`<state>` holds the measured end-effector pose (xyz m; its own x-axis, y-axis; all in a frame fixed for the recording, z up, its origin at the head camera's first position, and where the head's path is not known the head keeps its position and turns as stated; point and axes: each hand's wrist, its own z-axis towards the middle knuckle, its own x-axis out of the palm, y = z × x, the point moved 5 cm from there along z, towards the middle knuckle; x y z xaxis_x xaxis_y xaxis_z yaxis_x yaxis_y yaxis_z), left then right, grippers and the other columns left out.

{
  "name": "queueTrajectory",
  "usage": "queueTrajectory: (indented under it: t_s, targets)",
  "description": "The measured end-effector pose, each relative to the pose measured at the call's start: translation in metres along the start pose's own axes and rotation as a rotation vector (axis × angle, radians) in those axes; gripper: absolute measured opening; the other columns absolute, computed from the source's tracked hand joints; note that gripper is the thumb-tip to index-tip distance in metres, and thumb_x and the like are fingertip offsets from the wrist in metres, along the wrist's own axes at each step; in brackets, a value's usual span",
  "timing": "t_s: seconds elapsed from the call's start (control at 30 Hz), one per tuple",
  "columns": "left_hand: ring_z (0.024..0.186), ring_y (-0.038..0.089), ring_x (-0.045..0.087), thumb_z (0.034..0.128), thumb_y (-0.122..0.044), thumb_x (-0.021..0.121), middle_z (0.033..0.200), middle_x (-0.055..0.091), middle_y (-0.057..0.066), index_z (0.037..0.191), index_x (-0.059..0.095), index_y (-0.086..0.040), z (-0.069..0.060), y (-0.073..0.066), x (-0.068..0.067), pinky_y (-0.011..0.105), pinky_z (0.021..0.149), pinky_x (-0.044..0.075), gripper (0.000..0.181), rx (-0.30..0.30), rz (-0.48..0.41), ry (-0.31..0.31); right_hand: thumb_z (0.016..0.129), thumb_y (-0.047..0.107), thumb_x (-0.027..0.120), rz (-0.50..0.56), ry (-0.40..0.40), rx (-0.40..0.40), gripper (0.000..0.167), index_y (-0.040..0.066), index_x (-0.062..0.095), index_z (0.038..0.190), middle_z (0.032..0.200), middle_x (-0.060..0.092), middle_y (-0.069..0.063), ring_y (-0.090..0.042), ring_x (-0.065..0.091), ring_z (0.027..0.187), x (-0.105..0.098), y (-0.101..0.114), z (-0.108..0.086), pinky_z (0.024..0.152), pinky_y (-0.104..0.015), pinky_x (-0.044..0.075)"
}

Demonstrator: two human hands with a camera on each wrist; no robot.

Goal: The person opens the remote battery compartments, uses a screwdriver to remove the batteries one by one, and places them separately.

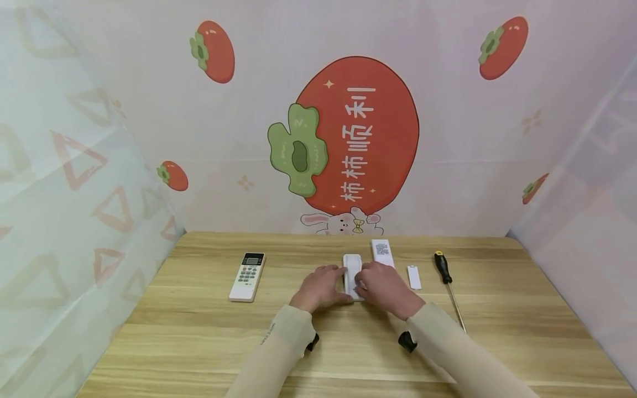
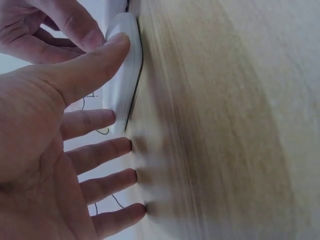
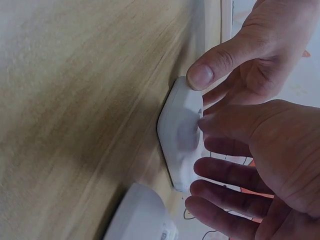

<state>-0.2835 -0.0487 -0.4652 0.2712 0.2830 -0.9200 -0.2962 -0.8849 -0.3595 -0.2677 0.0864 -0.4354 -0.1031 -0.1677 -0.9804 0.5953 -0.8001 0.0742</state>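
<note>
A narrow white plastic casing [image 1: 352,266] with a long shallow recess lies on the wooden table between both hands. My left hand [image 1: 322,287] holds it at its near left, with the thumb on the near end and the index finger at the side. The other left fingertips rest on the table. Over the casing's near right part, my right hand [image 1: 383,284] works with its thumb at the upper face. A tiny dark spot shows by that thumb in the right wrist view; whether the fingertips pinch something there is hidden.
Beyond the right hand lies a white piece with a printed code label [image 1: 382,251], partly covered. A small white cover [image 1: 414,277] and a black-handled screwdriver [image 1: 443,268] lie further right. A white remote control [image 1: 247,277] lies left, buttons up. A printed backdrop [image 1: 448,188] stands behind the table.
</note>
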Motion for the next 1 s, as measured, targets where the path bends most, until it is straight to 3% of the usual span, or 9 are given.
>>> queueTrajectory:
  t_s: [0.23,0.47,0.7,1.0]
  targets:
    - [0.139,0.031,0.045,0.0864,-0.046,0.079,0.149,0.052,0.009,0.15,0.052,-0.015,0.0,-0.002,0.001,0.049,0.11,0.041,0.076,-0.001,0.021,0.005,0.085,0.02,0.08,-0.063,-0.016,-0.053,0.01,0.01,0.078,0.086,0.078,0.065,0.001,-0.016,0.059,0.071,-0.003,0.003,0.004,0.063,-0.037,0.054]
    - [0.14,0.031,0.043,0.0866,-0.045,0.08,0.15,0.05,0.009,0.151,0.051,-0.016,-0.001,-0.001,0.001,0.049,0.111,0.04,0.076,-0.01,0.015,0.01,0.083,0.011,0.079,0.029,0.021,-0.051,0.011,0.006,0.069,0.081,0.071,0.061,-0.001,-0.012,0.052,0.062,0.001,0.004,0.007,0.057,-0.03,0.051]
    - [0.141,0.032,0.043,0.0882,-0.045,0.078,0.15,0.05,0.01,0.15,0.052,-0.016,-0.002,-0.002,0.0,0.05,0.111,0.04,0.073,0.004,0.029,0.004,0.08,0.004,0.074,0.041,0.018,-0.095,0.02,0.012,0.06,0.068,0.063,0.055,0.003,-0.008,0.043,0.056,0.009,0.005,0.009,0.051,-0.024,0.042]
    - [0.139,0.032,0.044,0.0879,-0.045,0.078,0.15,0.051,0.009,0.151,0.052,-0.016,0.0,-0.001,0.003,0.049,0.11,0.041,0.074,0.006,0.046,-0.003,0.086,0.006,0.075,0.005,0.038,-0.126,0.019,0.011,0.064,0.071,0.063,0.057,0.002,-0.008,0.045,0.054,0.014,0.009,0.008,0.049,-0.024,0.042]
